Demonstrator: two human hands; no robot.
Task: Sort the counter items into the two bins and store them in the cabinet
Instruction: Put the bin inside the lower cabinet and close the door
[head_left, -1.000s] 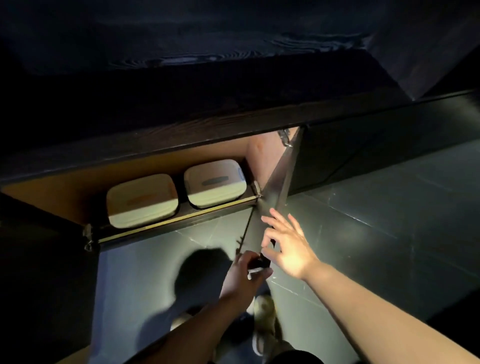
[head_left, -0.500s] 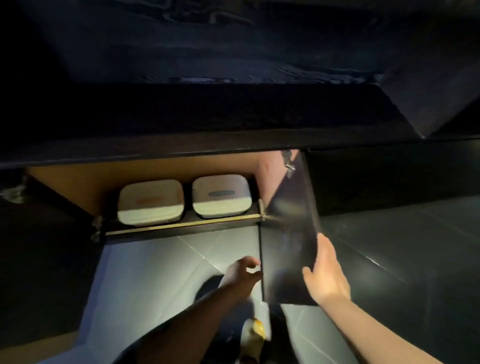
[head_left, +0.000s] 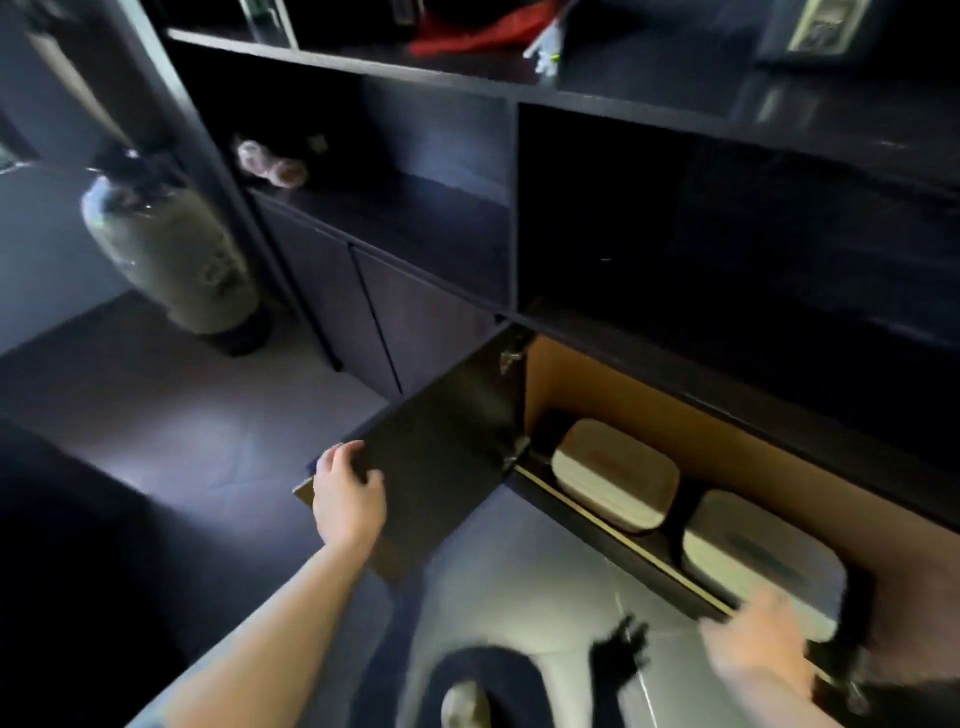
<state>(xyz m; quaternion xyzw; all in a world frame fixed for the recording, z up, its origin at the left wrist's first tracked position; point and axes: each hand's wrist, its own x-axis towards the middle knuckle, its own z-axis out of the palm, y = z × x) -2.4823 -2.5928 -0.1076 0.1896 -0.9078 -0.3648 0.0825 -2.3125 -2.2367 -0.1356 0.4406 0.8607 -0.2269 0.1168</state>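
Two cream lidded bins stand side by side on the floor of the open low cabinet (head_left: 597, 379): the left bin (head_left: 615, 475) and the right bin (head_left: 758, 564). The dark left cabinet door (head_left: 441, 447) swings out towards me. My left hand (head_left: 348, 493) has its fingers curled over that door's outer edge. My right hand (head_left: 758, 647) is blurred at the lower right, fingers spread, just in front of the right bin and the cabinet's bottom rail, holding nothing.
Dark open shelves (head_left: 415, 208) rise above the cabinet, with a red item (head_left: 478, 31) on top and a pinkish object (head_left: 265, 163) on a shelf. A tall grey-green tank (head_left: 166, 249) stands on the floor at left. My shoe (head_left: 462, 701) is below.
My view has swung left. My left hand left the right door and took the left door's edge. My right hand dropped towards the cabinet's lower right.
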